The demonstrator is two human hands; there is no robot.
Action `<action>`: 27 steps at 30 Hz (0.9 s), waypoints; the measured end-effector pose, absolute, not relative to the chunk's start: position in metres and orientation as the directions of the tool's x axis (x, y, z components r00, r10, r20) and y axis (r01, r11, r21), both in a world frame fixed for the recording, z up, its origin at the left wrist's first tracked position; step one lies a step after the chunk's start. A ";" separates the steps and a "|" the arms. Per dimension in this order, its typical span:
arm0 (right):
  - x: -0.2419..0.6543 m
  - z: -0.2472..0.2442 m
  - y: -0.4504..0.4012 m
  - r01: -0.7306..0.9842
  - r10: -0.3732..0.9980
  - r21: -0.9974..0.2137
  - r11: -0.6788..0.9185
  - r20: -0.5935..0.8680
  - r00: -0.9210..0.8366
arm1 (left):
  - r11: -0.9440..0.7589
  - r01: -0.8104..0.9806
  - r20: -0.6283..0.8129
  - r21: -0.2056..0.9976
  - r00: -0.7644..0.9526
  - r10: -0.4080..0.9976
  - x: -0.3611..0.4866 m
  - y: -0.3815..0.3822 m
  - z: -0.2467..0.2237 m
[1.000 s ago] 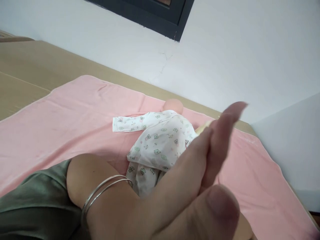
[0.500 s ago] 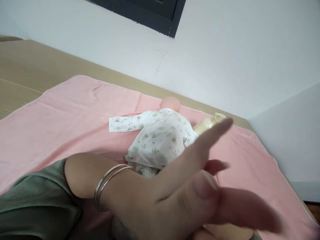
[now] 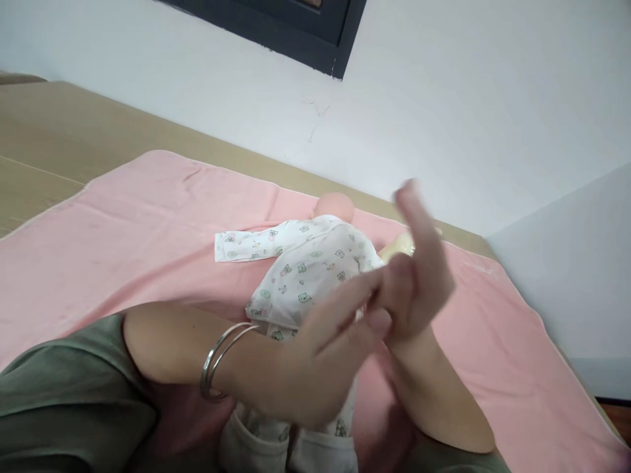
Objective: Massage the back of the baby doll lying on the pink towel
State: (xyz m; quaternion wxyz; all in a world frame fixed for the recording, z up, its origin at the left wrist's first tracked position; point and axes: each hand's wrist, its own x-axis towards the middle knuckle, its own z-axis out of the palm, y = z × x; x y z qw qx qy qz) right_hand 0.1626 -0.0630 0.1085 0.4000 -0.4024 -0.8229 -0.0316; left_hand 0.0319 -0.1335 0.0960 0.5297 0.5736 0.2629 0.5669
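My left hand [image 3: 335, 355], with two silver bangles [image 3: 210, 364] at the wrist, reaches across from the left. Its fingers are closed around part of my right hand [image 3: 426, 282]. The right hand is raised and slightly blurred, its visible fingers stretched upward; the rest are partly hidden by the left hand. Below and behind both hands lies a doll in a white printed top [image 3: 305, 269], with a bare rounded head [image 3: 334, 207] at the far end. One sleeve [image 3: 246, 245] lies flat to the left. Matching printed trousers [image 3: 323, 450] show at the bottom.
A pink blanket [image 3: 162, 217] is spread under the doll on a wooden surface [image 3: 73, 131]. A shiny cream-coloured object [image 3: 400, 244] shows behind my right hand. White wall [image 3: 468, 118] and a dark frame [image 3: 296, 39] stand beyond. Green-grey cloth [image 3: 73, 394] covers my knee.
My left hand has drawn back from its outstretched pose, and its fingers have closed on my right hand. The right hand has risen into fuller view. The doll stays where it was.
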 end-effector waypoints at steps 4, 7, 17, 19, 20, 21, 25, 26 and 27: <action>0.145 0.101 -0.049 0.773 0.820 -0.347 0.531 0.441 -0.365 | -0.394 -0.134 0.394 0.909 -0.029 0.919 0.037 -0.089 0.064; 0.140 0.086 -0.029 0.853 0.878 -0.234 0.467 0.242 -0.414 | -0.356 -0.057 0.341 0.933 -0.181 0.922 0.034 -0.053 0.040; 0.133 0.035 0.006 0.873 0.884 -0.160 0.461 0.174 -0.434 | -0.309 0.304 0.358 0.901 -0.120 0.926 0.021 -0.011 0.023; 0.138 0.033 0.010 0.865 0.901 -0.258 0.431 0.176 -0.397 | -0.321 0.369 0.373 0.872 -0.079 0.924 0.019 -0.011 0.022; 0.141 0.031 0.013 0.854 0.905 -0.299 0.425 0.179 -0.387 | -0.326 0.409 0.384 0.852 -0.066 0.921 0.017 -0.010 0.020; 0.145 0.030 0.015 0.844 0.906 -0.332 0.422 0.179 -0.383 | -0.328 0.452 0.396 0.830 -0.062 0.916 0.016 -0.010 0.018; 0.158 0.024 0.019 0.835 0.914 -0.372 0.406 0.182 -0.363 | -0.329 0.581 0.434 0.745 -0.048 0.900 0.012 -0.008 0.006; 0.159 0.023 0.019 0.842 0.917 -0.365 0.398 0.187 -0.353 | -0.330 0.597 0.438 0.732 -0.041 0.898 0.011 -0.007 0.003; 0.160 0.023 0.017 0.852 0.920 -0.350 0.389 0.189 -0.343 | -0.332 0.606 0.442 0.723 -0.036 0.897 0.011 -0.006 0.000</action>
